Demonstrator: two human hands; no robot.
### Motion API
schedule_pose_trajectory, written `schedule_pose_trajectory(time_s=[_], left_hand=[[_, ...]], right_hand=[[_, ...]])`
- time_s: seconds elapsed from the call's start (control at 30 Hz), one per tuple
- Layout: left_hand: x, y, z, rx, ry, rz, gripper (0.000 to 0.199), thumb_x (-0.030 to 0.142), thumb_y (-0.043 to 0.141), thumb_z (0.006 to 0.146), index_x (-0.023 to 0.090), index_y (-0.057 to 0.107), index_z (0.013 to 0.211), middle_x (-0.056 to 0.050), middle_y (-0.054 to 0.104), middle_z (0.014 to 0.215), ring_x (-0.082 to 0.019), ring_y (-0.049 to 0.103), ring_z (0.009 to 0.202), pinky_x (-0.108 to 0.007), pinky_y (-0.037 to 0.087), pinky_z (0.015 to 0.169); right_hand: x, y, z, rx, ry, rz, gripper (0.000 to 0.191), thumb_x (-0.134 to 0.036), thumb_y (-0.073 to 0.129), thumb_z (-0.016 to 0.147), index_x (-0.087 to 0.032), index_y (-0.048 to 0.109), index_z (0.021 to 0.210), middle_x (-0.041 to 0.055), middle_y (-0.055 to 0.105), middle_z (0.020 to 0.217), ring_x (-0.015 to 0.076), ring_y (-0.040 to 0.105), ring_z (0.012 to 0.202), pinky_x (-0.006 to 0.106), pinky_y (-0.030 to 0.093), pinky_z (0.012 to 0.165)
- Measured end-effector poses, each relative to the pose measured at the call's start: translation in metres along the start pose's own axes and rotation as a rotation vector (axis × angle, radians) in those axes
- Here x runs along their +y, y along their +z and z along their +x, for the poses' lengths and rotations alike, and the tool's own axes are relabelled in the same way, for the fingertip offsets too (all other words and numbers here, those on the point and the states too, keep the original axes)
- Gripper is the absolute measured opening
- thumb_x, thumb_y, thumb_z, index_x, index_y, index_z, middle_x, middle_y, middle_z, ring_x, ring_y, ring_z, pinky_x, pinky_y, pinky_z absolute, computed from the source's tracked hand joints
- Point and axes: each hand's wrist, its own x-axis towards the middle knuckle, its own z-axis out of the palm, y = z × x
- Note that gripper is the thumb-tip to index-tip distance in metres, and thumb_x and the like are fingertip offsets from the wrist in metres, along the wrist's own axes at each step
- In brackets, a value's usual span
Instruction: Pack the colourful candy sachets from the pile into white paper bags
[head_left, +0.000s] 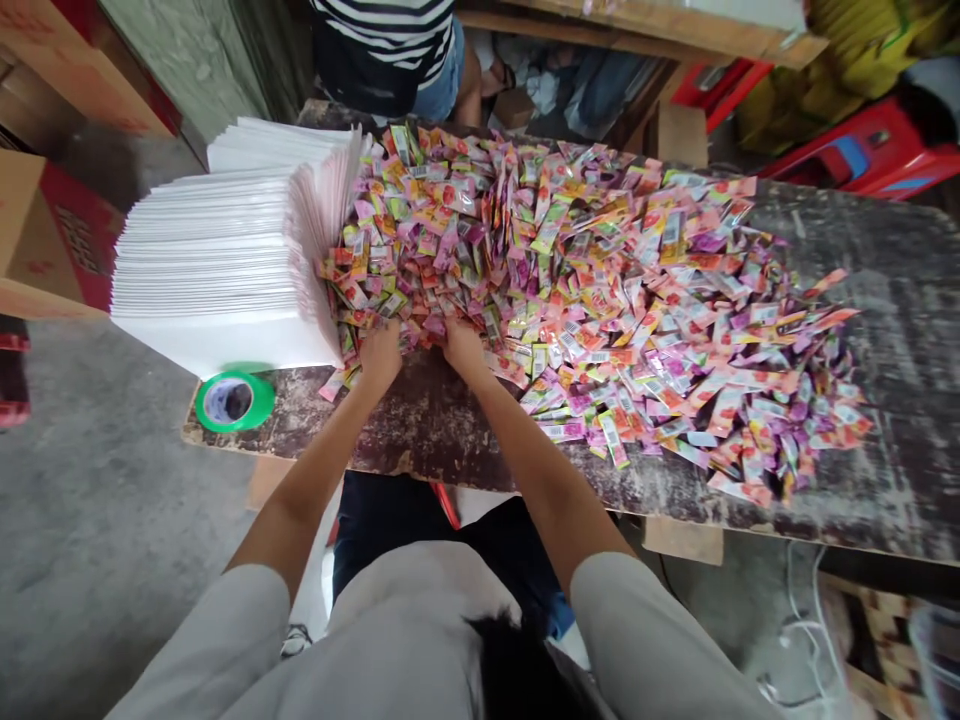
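A wide heap of small colourful wrapped packets (600, 270) in pink, orange, purple and green covers much of the dark worn table (450, 425). My left hand (381, 352) is at the heap's near left edge, close to the white stack, its fingertips among the packets. A short way to its right, my right hand (463, 350) also reaches into the near edge of the packets. The fingertips of both hands are hidden by the packets, so I cannot make out whether they hold any. A tall stack of white paper sheets or bags (217, 260) stands at the table's left end.
A roll of green tape (259, 402) lies at the near left corner of the table. Across the table is a person in a striped top (405, 40). Cardboard boxes (45, 230) stand at the left, and red plastic stools (862, 145) at the back right.
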Motion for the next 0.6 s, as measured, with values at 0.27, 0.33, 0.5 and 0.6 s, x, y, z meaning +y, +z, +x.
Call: schedule_pose_trajectory(time_s=[0.27,0.33,0.5,0.6], left_hand=[[0.012,0.035,-0.043,-0.232,0.331,0.025,0.027,0.014,0.049,0.085,0.018,0.065,0.107,-0.013,0.069,0.103,-0.027,0.063,0.106,-0.036,0.047,0.09],[0.017,0.036,-0.05,-0.269,0.303,-0.054,0.031,0.024,0.055,0.085,0.02,0.063,0.114,-0.012,0.07,0.107,-0.028,0.064,0.106,-0.036,0.048,0.089],[0.016,0.017,-0.029,-0.337,0.231,-0.067,0.057,0.018,0.057,0.08,0.029,0.052,0.136,-0.006,0.068,0.121,-0.026,0.063,0.111,-0.033,0.048,0.09],[0.017,0.011,-0.016,-0.397,0.328,0.053,0.047,0.011,0.054,0.077,0.028,0.063,0.121,-0.007,0.071,0.11,-0.026,0.065,0.107,-0.033,0.048,0.087]], right_hand=[[0.032,0.02,-0.072,-0.115,0.069,0.005,0.032,-0.035,0.054,0.091,-0.018,0.059,0.118,0.0133,0.07,0.107,0.0269,0.065,0.099,0.031,0.046,0.082],[0.043,0.02,-0.079,-0.122,0.097,0.07,0.037,-0.034,0.059,0.088,-0.018,0.059,0.122,0.0118,0.07,0.108,0.0268,0.065,0.1,0.031,0.047,0.083],[0.058,0.018,-0.079,-0.061,0.127,0.201,0.043,-0.037,0.063,0.085,-0.018,0.062,0.123,0.0105,0.072,0.106,0.0278,0.066,0.1,0.035,0.049,0.086],[0.053,0.018,-0.08,-0.04,0.132,0.255,0.043,-0.036,0.063,0.084,-0.017,0.062,0.122,0.0113,0.072,0.103,0.0279,0.065,0.097,0.035,0.048,0.085]])
